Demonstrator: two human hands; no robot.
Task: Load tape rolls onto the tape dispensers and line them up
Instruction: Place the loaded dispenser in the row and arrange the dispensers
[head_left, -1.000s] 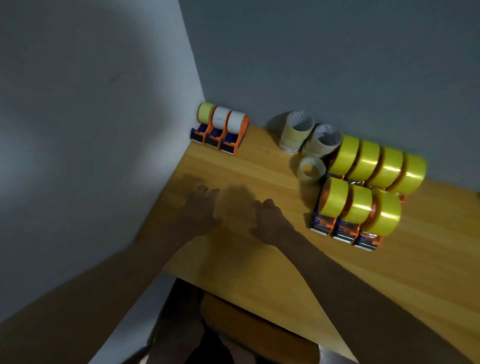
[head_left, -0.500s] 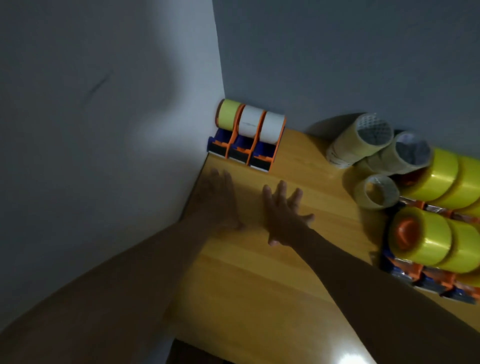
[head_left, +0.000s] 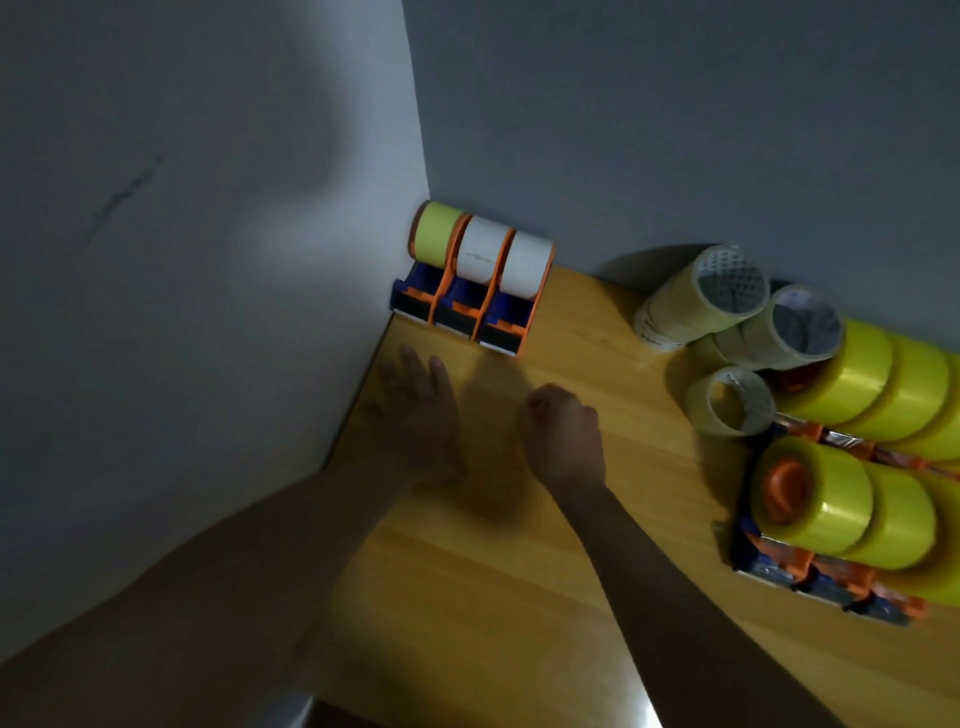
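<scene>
Three orange-and-blue tape dispensers (head_left: 470, 283) stand side by side in the table's far left corner, one with a yellow-green roll and two with white rolls. My left hand (head_left: 415, 410) lies flat on the wood just in front of them, fingers straight. My right hand (head_left: 563, 436) hovers beside it with fingers curled and nothing in it. At the right, more dispensers loaded with yellow tape (head_left: 841, 499) sit in two rows. Three loose pale tape rolls (head_left: 732, 400) lie near the back wall.
The wooden table (head_left: 519, 597) meets a white wall on the left and a grey wall behind. The loaded yellow dispensers run off the right edge of the view. The table's near edge shows at the bottom.
The view has closed in on the corner. My right hand's fingers, spread half a second ago, have curled into a loose fist. My left hand stays flat near the three dispensers.
</scene>
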